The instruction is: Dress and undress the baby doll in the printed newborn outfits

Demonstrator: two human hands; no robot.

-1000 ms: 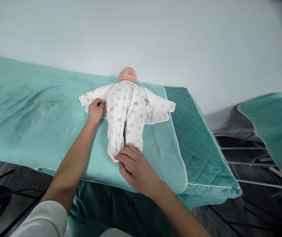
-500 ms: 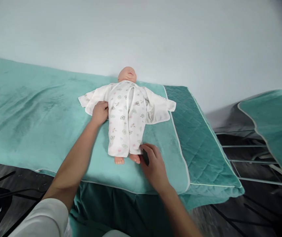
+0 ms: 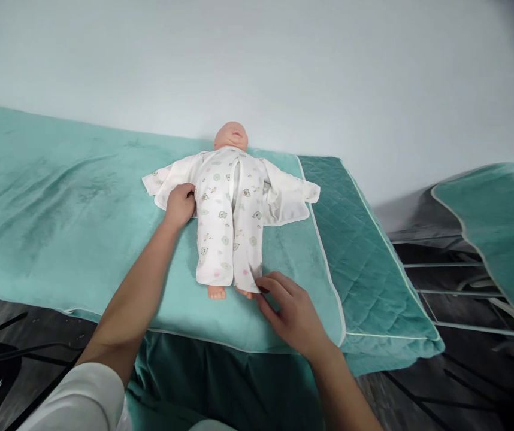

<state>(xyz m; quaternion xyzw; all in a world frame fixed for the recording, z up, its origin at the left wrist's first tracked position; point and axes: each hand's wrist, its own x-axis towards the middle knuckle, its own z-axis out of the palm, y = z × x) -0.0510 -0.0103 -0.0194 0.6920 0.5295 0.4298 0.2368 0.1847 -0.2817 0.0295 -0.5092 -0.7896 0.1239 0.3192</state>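
Note:
A baby doll point(image 3: 231, 136) lies on its back, head toward the wall, in white printed baby clothes point(image 3: 225, 221). Both sleeves are spread out to the sides, and the bare feet show below the trouser legs. My left hand point(image 3: 180, 206) is closed at the clothes' edge by the doll's waist, on the left; its fingertips are partly hidden. At the lower right, my right hand point(image 3: 290, 308) pinches the hem of the right-hand trouser leg between thumb and fingers, pulled down over part of that foot.
A light green blanket point(image 3: 81, 239) covers the bed under the doll. To its right lies a darker quilted cover point(image 3: 365, 269) reaching the bed's edge. Beyond a gap with metal bars point(image 3: 463, 293) hangs another green cover point(image 3: 499, 221). A white wall point(image 3: 257, 66) stands behind.
My right hand has moved slightly down and right, drawing the trouser hem lower over the foot. The left hand has hardly moved.

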